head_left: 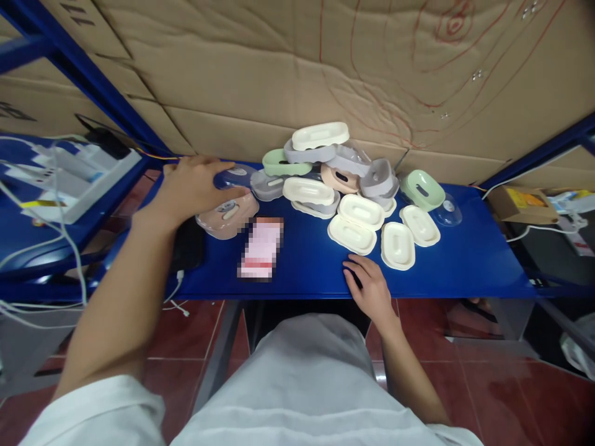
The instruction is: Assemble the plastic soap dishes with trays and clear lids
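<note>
Two bare hands are out over a blue table (307, 260). The left hand (193, 186) is stretched far forward and lies on top of a pink soap box (227, 217) with a clear lid. Its fingers are close together and curl down over the far side of the box, near a clear lid (235, 175) that sits just behind. I cannot tell if the fingertips grip the box or only rest on it, because the hand hides them. The pink soap box sits on the left part of the table, near the back.

The right hand (369, 288) lies flat at the front edge of the table. Its fingers are a little spread and hold nothing. Just past its fingertips are cream soap boxes (357, 224), lying side by side.

A big pile of soap boxes (325, 173) fills the middle back of the table: grey, green, pink and cream ones, stacked on each other. A green soap box (422, 189) sits to the right of the pile, with a small clear lid just beside it. A blurred phone (261, 248) lies flat between the two hands. Brown cardboard (297, 68) stands behind the table.
</note>
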Action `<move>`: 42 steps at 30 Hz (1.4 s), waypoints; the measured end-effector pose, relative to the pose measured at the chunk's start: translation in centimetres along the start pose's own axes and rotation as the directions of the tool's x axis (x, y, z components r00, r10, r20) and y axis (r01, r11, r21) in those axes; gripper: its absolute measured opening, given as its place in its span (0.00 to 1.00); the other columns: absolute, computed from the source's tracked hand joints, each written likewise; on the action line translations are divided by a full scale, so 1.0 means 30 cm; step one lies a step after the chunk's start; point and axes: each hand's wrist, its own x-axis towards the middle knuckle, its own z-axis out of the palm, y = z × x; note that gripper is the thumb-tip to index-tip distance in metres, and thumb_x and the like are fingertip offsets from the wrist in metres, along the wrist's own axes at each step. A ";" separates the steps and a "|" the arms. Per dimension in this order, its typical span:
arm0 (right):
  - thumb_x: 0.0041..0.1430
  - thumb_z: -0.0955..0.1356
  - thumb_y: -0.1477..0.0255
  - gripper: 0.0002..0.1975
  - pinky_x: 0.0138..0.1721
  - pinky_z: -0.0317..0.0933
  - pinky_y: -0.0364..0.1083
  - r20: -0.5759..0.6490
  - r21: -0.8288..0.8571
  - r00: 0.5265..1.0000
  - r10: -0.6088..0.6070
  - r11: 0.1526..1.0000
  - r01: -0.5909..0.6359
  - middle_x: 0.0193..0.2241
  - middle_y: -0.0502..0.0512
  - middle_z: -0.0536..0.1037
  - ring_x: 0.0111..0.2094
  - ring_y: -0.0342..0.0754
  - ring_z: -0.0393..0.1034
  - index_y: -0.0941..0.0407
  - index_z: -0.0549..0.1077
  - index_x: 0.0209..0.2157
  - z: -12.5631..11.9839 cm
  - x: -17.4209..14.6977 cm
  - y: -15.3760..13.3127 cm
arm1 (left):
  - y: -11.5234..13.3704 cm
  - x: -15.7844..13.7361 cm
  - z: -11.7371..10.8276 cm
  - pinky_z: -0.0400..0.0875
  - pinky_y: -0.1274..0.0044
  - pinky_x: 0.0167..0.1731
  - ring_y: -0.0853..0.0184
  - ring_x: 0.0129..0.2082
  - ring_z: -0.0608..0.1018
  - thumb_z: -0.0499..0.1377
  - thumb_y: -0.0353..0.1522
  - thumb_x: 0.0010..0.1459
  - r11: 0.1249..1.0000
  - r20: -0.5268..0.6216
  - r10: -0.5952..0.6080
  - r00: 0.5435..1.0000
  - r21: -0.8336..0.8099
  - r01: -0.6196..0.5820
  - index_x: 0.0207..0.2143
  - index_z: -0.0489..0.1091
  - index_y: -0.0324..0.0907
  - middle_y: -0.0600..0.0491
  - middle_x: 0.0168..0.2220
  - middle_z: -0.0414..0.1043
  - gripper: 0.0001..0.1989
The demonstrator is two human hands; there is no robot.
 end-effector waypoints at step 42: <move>0.74 0.65 0.69 0.19 0.60 0.63 0.61 -0.191 -0.324 0.977 0.089 0.934 -0.148 0.55 0.61 0.83 0.58 0.61 0.77 0.48 0.74 0.63 -0.207 -0.107 0.178 | 0.739 -0.603 -0.097 0.67 0.51 0.71 0.43 0.78 0.58 0.55 0.21 0.69 0.889 0.056 0.243 0.969 -0.412 -0.199 0.75 0.58 0.38 0.33 0.77 0.53 0.33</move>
